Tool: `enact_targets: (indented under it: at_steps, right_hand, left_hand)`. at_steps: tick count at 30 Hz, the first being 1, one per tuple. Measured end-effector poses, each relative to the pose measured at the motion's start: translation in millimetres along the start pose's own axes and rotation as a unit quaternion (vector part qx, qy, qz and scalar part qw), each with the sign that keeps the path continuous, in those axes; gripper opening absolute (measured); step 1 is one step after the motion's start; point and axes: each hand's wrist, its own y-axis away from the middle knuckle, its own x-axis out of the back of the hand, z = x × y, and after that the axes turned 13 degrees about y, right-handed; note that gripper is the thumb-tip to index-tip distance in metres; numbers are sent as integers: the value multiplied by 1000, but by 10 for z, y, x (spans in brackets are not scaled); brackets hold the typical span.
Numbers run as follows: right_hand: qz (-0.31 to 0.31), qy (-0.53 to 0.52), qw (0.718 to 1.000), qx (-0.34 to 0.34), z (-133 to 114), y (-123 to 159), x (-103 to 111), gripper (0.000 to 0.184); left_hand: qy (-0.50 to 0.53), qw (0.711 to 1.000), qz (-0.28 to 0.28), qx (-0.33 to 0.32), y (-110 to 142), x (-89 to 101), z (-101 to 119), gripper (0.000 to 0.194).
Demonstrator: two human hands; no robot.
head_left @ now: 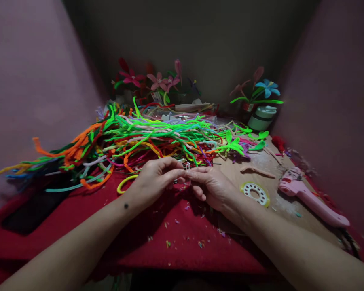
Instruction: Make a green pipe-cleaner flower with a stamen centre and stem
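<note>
My left hand and my right hand meet fingertip to fingertip over the front of the pile of pipe cleaners. Both are closed in a pinch. A small whitish bit shows at the fingertips, too small to name. Just behind my right hand a thin dark stick pokes out; whether I hold it cannot be told. The pile is mostly bright green, with orange, red and white stems. A yellow loop of pipe cleaner lies beside my left wrist.
On the wooden board at right lie a tape roll and a pink glue gun. Fuzzy flowers stand at the back, a blue one near a pale green container. Scraps litter the red cloth. A dark flat object lies left.
</note>
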Motion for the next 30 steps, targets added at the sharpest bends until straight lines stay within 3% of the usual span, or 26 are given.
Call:
enact_targets:
  at_steps: [3,7,11,19,22,25,28,30]
  right_hand:
    - [-52,-4,999,-14,-20,27,-18,18]
    - [-94,-33,994,-48,-38,38,-17,17]
    - [-110,-34,992,-58,-36,27,-2,19]
    - [-95,-5,995,-38,-42,48,-25,17]
    - [-109,-5,993,-34,-37,50,-24,15]
    - [-98,-4,995,-30,-33,54,-15,14]
    - [-82,-7,996,-22,-24,55,-6,12]
    - [-78,-14,997,-18,-12,49,-1,10]
  left_hand:
    - [202,969,-59,129,-43,16,-44,25]
    - [331,922,-104,173,-93,28,-156,19]
    - [373,901,-123,184,-106,37,-162,8]
    - [368,910,-97,165,-109,6,-196,9]
    - [343,921,-98,158,-102,24,-179,11]
    - [256,962,-29,87,-114,176,-87,22]
    - [33,997,65,-19,-164,420,-11,17]
    - [-123,990,41,-63,-204,548,-23,13]
